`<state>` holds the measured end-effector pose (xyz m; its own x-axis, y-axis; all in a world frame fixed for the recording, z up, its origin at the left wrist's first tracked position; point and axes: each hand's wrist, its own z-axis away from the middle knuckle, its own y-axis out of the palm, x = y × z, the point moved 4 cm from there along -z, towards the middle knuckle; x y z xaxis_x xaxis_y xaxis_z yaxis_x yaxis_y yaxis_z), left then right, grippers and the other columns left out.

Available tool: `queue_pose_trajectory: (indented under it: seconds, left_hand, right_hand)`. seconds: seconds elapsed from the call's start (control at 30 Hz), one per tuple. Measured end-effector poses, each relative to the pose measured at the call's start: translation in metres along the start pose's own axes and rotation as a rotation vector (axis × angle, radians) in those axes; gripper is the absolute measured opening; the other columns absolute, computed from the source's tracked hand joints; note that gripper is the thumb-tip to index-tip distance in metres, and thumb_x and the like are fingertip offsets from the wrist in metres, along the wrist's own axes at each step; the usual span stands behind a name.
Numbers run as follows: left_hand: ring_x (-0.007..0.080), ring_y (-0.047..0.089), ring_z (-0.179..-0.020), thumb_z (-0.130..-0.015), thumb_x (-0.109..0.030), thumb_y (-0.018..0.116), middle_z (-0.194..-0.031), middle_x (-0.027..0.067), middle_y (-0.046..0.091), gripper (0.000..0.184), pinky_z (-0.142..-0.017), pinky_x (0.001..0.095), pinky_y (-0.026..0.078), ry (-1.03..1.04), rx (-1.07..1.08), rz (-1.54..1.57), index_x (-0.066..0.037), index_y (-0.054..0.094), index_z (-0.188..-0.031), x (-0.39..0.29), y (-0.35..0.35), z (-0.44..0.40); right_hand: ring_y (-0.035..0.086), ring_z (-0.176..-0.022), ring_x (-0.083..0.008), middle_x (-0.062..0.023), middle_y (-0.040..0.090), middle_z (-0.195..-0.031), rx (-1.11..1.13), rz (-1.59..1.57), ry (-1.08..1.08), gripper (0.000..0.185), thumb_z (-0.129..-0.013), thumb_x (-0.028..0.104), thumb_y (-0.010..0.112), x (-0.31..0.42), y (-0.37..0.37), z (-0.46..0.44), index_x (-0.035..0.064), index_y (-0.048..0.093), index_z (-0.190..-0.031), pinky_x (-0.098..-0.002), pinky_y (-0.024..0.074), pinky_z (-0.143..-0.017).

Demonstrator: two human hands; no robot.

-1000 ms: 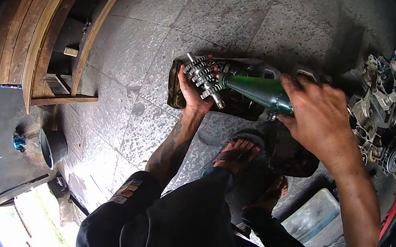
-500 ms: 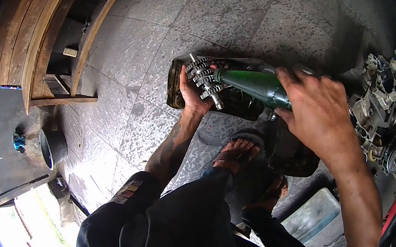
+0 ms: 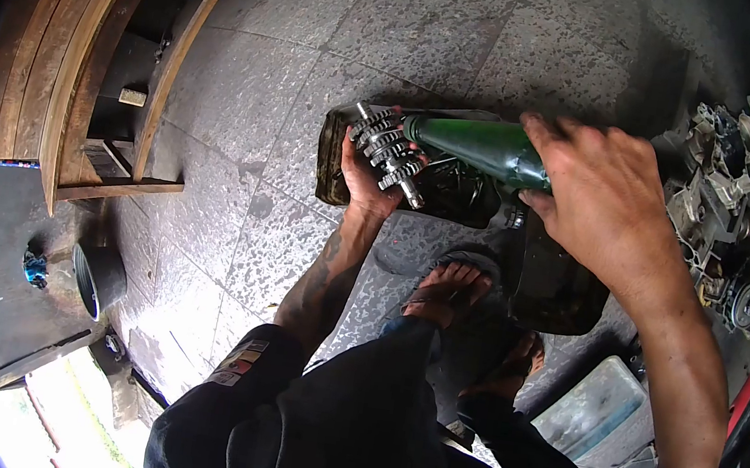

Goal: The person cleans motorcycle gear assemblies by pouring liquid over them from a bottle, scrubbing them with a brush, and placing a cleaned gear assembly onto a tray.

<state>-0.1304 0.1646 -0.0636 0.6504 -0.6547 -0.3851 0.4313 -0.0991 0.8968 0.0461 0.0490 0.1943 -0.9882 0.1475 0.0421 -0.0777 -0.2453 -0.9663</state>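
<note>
Gear shaft point(image 3: 386, 152), silvery metal, toothed, tilted

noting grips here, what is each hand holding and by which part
The left hand cradles the gears from beneath; the right hand grips the green bottle by its wide end.

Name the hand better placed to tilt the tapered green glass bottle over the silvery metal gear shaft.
Probably the right: the right hand grips the tapered green glass bottle, its neck pointing at the silvery metal gear shaft. The left hand is occupied, holding that shaft.
</note>
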Motion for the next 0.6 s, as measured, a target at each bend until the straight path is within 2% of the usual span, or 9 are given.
queue_pose_trajectory:
  seconds: [0.13,0.2,0.23,0.33,0.5,0.6]
  left_hand:
    - [0.0252,0.064,-0.083,-0.083,-0.067,0.050,-0.108,0.0112,0.065,0.078,-0.075,0.0493,0.053,-0.005,-0.112,0.005,-0.004,0.052,-0.129,0.000,0.006,0.000]
    - [0.0255,0.064,-0.076,-0.084,-0.071,0.045,-0.097,0.0121,0.067,0.077,-0.072,0.0482,0.053,0.001,-0.114,-0.018,-0.002,0.059,-0.116,-0.002,0.014,0.003]
    - [0.0255,0.064,-0.076,-0.084,-0.071,0.045,-0.097,0.0121,0.067,0.077,-0.072,0.0482,0.053,0.002,-0.114,-0.018,-0.002,0.059,-0.116,-0.003,0.016,0.003]
    - [0.0265,0.063,-0.067,-0.086,-0.073,0.040,-0.086,0.0130,0.066,0.077,-0.069,0.0463,0.053,0.004,-0.156,-0.086,-0.001,0.063,-0.099,-0.005,0.021,0.002]
    - [0.0265,0.063,-0.068,-0.088,-0.069,0.040,-0.085,0.0129,0.066,0.073,-0.069,0.0452,0.053,0.025,-0.151,-0.119,0.000,0.062,-0.098,-0.003,0.029,0.001]
    - [0.0271,0.063,-0.068,-0.089,-0.066,0.042,-0.085,0.0128,0.066,0.070,-0.068,0.0448,0.054,0.052,-0.181,-0.143,0.000,0.062,-0.100,-0.002,0.029,0.001]
  right_hand:
    - [0.062,-0.099,-0.0279,-0.0110,0.063,-0.114,-0.035,0.020,-0.028,0.058,-0.075,0.022,0.076,-0.001,-0.005,-0.002,0.0059,0.056,-0.128,-0.0401,0.0445,-0.090]
    - [0.062,-0.098,-0.0280,-0.0107,0.064,-0.113,-0.066,0.035,-0.033,0.058,-0.075,0.022,0.076,-0.003,-0.008,-0.001,0.0059,0.057,-0.127,-0.0401,0.0452,-0.089]
    - [0.063,-0.097,-0.0282,-0.0107,0.064,-0.111,-0.072,0.043,-0.042,0.057,-0.074,0.021,0.076,-0.005,-0.010,-0.001,0.0060,0.057,-0.126,-0.0401,0.0458,-0.088]
    - [0.063,-0.095,-0.0286,-0.0106,0.065,-0.108,-0.090,0.065,-0.064,0.056,-0.074,0.020,0.076,-0.005,-0.016,-0.004,0.0058,0.058,-0.125,-0.0402,0.0467,-0.087]
    - [0.064,-0.093,-0.0292,-0.0117,0.066,-0.104,-0.139,0.084,-0.105,0.054,-0.075,0.018,0.076,0.000,-0.029,-0.014,0.0049,0.059,-0.124,-0.0408,0.0475,-0.086]
    - [0.065,-0.090,-0.0291,-0.0122,0.068,-0.098,-0.081,0.144,-0.089,0.053,-0.075,0.017,0.076,0.004,-0.031,-0.022,0.0048,0.060,-0.123,-0.0412,0.0485,-0.084]
